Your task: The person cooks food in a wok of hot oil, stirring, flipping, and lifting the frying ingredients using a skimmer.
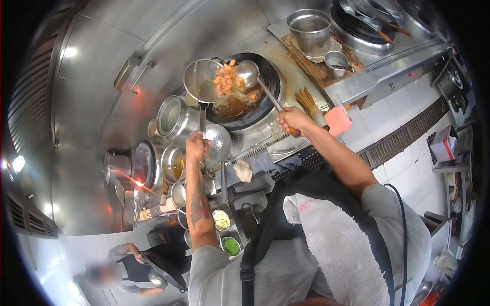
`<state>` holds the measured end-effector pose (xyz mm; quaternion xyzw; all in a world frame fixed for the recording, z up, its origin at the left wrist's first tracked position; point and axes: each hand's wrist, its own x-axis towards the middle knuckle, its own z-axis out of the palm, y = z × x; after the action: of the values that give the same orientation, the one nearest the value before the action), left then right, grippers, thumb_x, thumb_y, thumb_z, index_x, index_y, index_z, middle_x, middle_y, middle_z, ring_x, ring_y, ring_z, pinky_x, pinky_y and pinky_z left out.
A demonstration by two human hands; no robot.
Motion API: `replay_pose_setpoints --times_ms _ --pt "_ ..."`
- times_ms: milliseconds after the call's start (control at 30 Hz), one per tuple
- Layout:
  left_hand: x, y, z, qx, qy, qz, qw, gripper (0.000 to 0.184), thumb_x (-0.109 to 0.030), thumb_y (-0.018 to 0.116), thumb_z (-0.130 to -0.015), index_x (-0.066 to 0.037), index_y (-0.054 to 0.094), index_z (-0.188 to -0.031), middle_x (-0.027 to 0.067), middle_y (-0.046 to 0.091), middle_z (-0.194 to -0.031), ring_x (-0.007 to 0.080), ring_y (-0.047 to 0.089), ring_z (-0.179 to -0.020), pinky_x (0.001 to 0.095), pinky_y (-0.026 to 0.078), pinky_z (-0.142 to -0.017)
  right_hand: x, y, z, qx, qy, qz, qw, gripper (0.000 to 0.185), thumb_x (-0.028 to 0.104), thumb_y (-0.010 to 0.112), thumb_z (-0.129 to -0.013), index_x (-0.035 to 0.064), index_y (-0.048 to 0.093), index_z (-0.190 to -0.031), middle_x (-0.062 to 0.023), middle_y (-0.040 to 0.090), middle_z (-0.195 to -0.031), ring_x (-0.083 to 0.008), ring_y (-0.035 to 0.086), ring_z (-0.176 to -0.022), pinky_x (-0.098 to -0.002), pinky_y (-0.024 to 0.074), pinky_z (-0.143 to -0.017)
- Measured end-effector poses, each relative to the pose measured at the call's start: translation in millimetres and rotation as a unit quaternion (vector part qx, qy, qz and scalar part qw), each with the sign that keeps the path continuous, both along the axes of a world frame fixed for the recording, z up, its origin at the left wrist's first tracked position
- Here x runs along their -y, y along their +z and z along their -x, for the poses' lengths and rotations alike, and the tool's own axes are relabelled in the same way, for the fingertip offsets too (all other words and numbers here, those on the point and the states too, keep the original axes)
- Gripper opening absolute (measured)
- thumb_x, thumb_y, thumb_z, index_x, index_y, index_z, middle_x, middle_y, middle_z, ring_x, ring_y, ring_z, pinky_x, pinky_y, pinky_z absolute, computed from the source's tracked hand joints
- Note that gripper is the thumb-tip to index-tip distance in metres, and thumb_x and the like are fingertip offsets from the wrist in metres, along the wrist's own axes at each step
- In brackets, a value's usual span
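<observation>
My left hand [195,146] is closed round the handle of a wire-mesh strainer [196,81], whose round basket hangs over the left side of a black wok [275,84]. With my right hand [295,122] I grip the wooden end of a long metal ladle [249,74]; its bowl is above the wok, beside the strainer. Orange-brown chunks of food [227,79] lie between the strainer's basket and the ladle's bowl, with more in the brown liquid in the wok. A perforated skimmer [218,143] rests just right of my left hand.
Metal pots [176,120] crowd the left of the stove. A bamboo brush [309,102] and a pink cloth [338,121] lie near my right forearm. Bowls of chopped green food [230,247] stand below. Another person [135,268] holds a wok at lower left.
</observation>
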<state>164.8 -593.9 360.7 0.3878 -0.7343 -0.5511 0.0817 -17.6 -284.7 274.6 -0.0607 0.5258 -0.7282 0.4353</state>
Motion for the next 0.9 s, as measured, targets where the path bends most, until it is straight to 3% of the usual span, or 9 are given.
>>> replay_pose_setpoints --times_ms 133,200,400,600,667,700,767,800,900 --pt "13 -6 2 0.009 0.000 0.009 1.000 0.045 -0.023 0.040 -0.104 -0.001 0.034 -0.142 0.0115 0.059 -0.066 0.0096 0.039 -0.040 0.0255 0.031 -0.035 26 -1 18 0.163 0.053 0.067 0.983 0.017 0.003 0.049 -0.093 0.0026 0.045 -0.077 -0.0011 0.046 -0.060 -0.0091 0.044 -0.046 -0.0235 0.0375 -0.038" --pt "11 -8 1 0.018 0.002 0.022 1.000 0.047 -0.023 0.041 -0.103 0.000 0.033 -0.143 0.0118 0.060 -0.066 0.0101 0.040 -0.039 0.0253 0.032 -0.036 30 3 23 0.149 0.055 0.054 0.986 0.017 0.004 0.050 -0.093 0.0016 0.047 -0.076 -0.0022 0.047 -0.060 -0.0102 0.044 -0.046 -0.0251 0.0383 -0.039" --pt "-2 -3 -12 0.057 0.013 0.191 0.980 0.044 -0.023 0.046 -0.101 0.003 0.046 -0.136 0.0112 0.065 -0.061 0.0109 0.049 -0.040 0.0284 0.039 -0.039 22 4 41 -0.130 0.039 -0.061 0.989 0.012 0.009 0.055 -0.090 0.0014 0.048 -0.085 -0.0043 0.051 -0.068 -0.0124 0.047 -0.049 -0.0278 0.0402 -0.041" --pt "24 -3 -12 0.094 0.022 0.323 0.942 0.035 -0.022 0.046 -0.097 0.004 0.061 -0.115 0.0117 0.068 -0.063 0.0177 0.066 -0.058 0.0325 0.051 -0.063 25 18 58 -0.140 0.045 -0.070 0.987 0.014 0.012 0.054 -0.090 -0.0001 0.050 -0.096 -0.0057 0.053 -0.069 -0.0145 0.049 -0.049 -0.0300 0.0429 -0.042" --pt "32 0 -11 0.122 0.001 0.368 0.922 0.032 -0.022 0.046 -0.097 0.003 0.063 -0.105 0.0115 0.069 -0.063 0.0194 0.069 -0.064 0.0322 0.052 -0.069 26 34 52 -0.344 0.086 -0.267 0.896 0.021 0.010 0.052 -0.089 -0.0035 0.053 -0.105 -0.0166 0.063 -0.080 -0.0238 0.063 -0.059 -0.0355 0.0497 -0.048" --pt "34 0 -10 0.122 0.001 0.367 0.922 0.032 -0.022 0.046 -0.097 0.003 0.063 -0.105 0.0115 0.069 -0.063 0.0194 0.069 -0.064 0.0322 0.052 -0.069 32 24 54 -0.344 0.088 -0.268 0.896 0.021 0.010 0.052 -0.089 -0.0035 0.053 -0.105 -0.0166 0.063 -0.080 -0.0238 0.063 -0.059 -0.0355 0.0497 -0.048" --pt "47 -1 1 0.156 -0.016 0.376 0.913 0.029 -0.019 0.045 -0.096 0.003 0.064 -0.096 0.0136 0.067 -0.060 0.0216 0.071 -0.066 0.0342 0.052 -0.060 55 -7 67 -0.567 0.018 -0.352 0.744 0.035 0.008 0.050 -0.086 -0.0077 0.050 -0.118 -0.0278 0.066 -0.094 -0.0340 0.069 -0.071 -0.0392 0.0545 -0.056" --pt "48 -2 7 0.154 -0.016 0.377 0.913 0.029 -0.019 0.045 -0.096 0.003 0.064 -0.096 0.0136 0.067 -0.060 0.0216 0.071 -0.066 0.0342 0.052 -0.060 63 -15 67 -0.569 0.017 -0.351 0.744 0.035 0.008 0.050 -0.086 -0.0077 0.050 -0.118 -0.0278 0.066 -0.094 -0.0340 0.069 -0.071 -0.0392 0.0545 -0.056" --pt "52 -37 29 0.120 0.035 0.082 0.989 0.027 -0.016 0.040 -0.097 0.003 0.055 -0.110 0.0159 0.064 -0.064 0.0180 0.059 -0.050 0.0316 0.040 -0.038 79 -14 60 -0.575 -0.025 -0.346 0.741 0.029 0.006 0.052 -0.084 -0.0114 0.056 -0.107 -0.0296 0.066 -0.090 -0.0384 0.070 -0.072 -0.0396 0.0563 -0.062"
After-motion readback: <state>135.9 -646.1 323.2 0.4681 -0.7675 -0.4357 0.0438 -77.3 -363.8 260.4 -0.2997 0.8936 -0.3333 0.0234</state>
